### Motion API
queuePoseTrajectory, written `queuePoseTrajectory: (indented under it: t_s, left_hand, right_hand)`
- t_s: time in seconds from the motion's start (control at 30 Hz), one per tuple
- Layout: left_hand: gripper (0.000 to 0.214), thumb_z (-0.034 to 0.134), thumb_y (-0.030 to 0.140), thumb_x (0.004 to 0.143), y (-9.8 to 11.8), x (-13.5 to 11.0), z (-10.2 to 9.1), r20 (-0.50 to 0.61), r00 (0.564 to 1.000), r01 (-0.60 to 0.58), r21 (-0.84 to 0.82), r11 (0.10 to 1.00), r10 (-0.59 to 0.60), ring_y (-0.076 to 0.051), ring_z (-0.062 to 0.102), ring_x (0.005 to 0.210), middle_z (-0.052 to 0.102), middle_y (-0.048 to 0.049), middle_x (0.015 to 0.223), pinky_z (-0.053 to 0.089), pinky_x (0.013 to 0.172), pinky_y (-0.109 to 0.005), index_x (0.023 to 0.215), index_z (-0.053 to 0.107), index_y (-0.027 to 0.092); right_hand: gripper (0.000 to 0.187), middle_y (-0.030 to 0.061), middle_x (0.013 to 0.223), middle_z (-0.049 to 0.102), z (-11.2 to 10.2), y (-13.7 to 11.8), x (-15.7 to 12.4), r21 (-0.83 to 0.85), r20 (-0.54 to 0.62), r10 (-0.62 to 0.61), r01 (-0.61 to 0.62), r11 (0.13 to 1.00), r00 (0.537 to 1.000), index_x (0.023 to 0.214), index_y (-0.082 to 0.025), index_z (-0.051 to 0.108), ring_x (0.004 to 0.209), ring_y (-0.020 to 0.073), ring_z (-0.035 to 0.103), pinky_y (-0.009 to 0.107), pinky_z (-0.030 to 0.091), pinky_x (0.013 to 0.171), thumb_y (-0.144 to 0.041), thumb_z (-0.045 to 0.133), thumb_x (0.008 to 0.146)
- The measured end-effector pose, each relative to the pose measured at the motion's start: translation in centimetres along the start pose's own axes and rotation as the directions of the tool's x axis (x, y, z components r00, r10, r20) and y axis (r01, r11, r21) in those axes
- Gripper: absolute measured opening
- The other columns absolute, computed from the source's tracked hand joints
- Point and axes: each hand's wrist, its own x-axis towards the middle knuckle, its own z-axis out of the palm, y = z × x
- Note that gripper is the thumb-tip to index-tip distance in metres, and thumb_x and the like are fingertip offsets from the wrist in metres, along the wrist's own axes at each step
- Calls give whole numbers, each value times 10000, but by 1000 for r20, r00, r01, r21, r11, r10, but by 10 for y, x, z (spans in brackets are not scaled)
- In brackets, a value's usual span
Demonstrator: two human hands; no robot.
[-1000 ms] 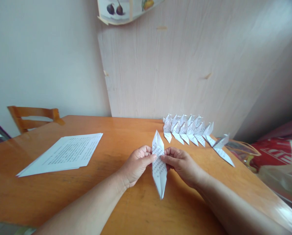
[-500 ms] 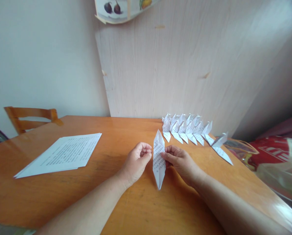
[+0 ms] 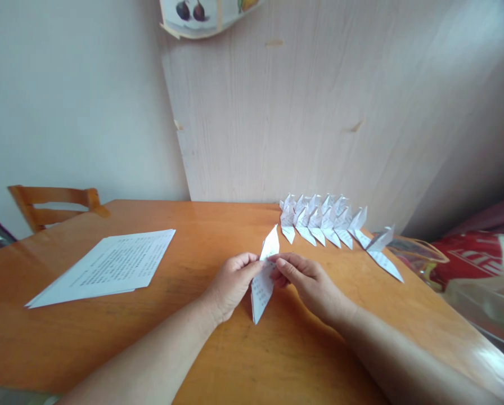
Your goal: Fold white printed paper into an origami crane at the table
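A long, pointed piece of folded printed paper [image 3: 262, 292] stands tilted above the table, its tip leaning to the right. My left hand [image 3: 234, 281] pinches its left edge near the middle between thumb and fingers. From the other side my right hand [image 3: 305, 278] grips it, thumb and curled fingers at the paper's right edge. Part of the paper is hidden behind the fingers of both hands. Beyond my right hand, several folded paper pieces [image 3: 317, 222] with upright points stand in rows. One more folded piece [image 3: 385, 259] lies apart at their right end.
A stack of printed sheets [image 3: 108, 264] lies on the left of the wooden table [image 3: 218, 225]. A wooden chair [image 3: 53, 197] stands behind the table's left end. Red and clear plastic bags [image 3: 471, 264] are beyond the right edge. A panelled wall rises behind.
My left hand has closed on the folded paper, which it was beside before. The paper has turned and tilted, its lower end shifting left. My right hand has moved slightly left.
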Motion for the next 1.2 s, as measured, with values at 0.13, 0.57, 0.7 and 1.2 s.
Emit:
queuePoseTrajectory:
  t_s: [0.13, 0.57, 0.7, 1.2]
  left_hand:
    - [187, 647, 308, 844, 0, 2, 0, -26, 999, 19, -50, 999, -20, -161, 603, 765, 689, -47, 865, 458, 719, -279, 941, 632, 149]
    - [303, 673, 219, 808, 2, -1, 2, 9, 999, 35, 60, 998, -35, -125, 548, 653, 596, 31, 725, 411, 640, -257, 1046, 491, 176]
    - [349, 669, 256, 818, 3, 0, 1, 61, 997, 37, 29, 999, -38, -145, 578, 713, 624, 5, 778, 420, 683, -275, 1112, 506, 165]
    - [174, 618, 228, 777, -7, 1, -5, 35, 998, -59, 524, 850, 47, -135, 527, 614, 558, 46, 658, 373, 573, -247, 935, 552, 199]
  right_hand:
    - [290, 9, 773, 602, -7, 3, 4, -39, -182, 0, -7, 999, 983, 902, -180, 622, 710, 146, 547, 307, 446, 689, -469, 592, 897]
    - [344, -15, 767, 615, -4, 10, 6, 62, -147, 123, -115, 992, 982, 993, -223, 477, 686, 154, 573, 284, 415, 620, -334, 712, 769]
    - [395, 27, 878, 658, -7, 6, 5, 112, -97, 183, -172, 979, 978, 1100, -219, 480, 698, 154, 576, 288, 419, 614, -350, 697, 797]
    - [412, -92, 605, 505, -7, 18, 6, -306, -86, 115, -136, 942, 990, 1141, -170, 471, 513, 111, 465, 239, 309, 474, -189, 640, 766]
